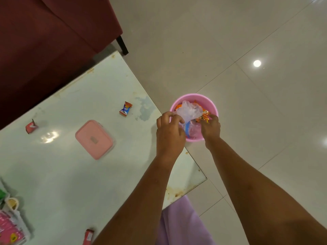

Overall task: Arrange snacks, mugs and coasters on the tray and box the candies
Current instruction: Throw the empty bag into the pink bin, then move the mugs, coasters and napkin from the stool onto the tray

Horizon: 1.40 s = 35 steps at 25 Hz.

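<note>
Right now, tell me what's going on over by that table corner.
A person reaches into a pink bucket on the floor beside the table. The left hand grips a clear plastic bag in it, while the right hand pinches an orange wrapper. On the table, the pink box sits closed, with a blue-and-orange candy and a red candy lying loose, not yet boxed.

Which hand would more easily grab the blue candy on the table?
Likely the left hand, though it grips a plastic bag: it sits on the table side of the bucket, nearer the candy. The right hand, farther off, pinches an orange wrapper.
</note>
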Each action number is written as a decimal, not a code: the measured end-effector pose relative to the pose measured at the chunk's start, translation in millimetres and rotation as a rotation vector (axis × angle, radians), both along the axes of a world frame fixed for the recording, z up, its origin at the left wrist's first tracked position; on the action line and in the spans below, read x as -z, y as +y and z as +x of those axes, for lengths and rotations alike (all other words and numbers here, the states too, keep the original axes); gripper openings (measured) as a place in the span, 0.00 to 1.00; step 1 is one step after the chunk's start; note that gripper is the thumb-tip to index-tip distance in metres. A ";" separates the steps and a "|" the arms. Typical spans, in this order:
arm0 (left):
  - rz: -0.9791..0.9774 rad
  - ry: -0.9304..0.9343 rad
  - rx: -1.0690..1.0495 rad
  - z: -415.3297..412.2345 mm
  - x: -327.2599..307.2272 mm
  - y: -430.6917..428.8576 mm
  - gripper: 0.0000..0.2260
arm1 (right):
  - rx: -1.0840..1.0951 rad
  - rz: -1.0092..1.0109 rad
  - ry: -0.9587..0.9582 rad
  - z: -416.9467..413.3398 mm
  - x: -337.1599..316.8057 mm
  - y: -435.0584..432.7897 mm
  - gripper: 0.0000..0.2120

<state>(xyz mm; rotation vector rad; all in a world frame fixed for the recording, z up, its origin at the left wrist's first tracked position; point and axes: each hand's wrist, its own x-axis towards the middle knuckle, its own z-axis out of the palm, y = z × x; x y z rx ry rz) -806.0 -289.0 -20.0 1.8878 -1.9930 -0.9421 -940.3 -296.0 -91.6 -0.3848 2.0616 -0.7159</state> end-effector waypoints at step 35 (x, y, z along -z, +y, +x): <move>-0.314 -0.020 -1.307 626.0 -106.3 361.2 0.12 | -1.043 -0.385 -0.321 709.4 -169.8 284.1 0.11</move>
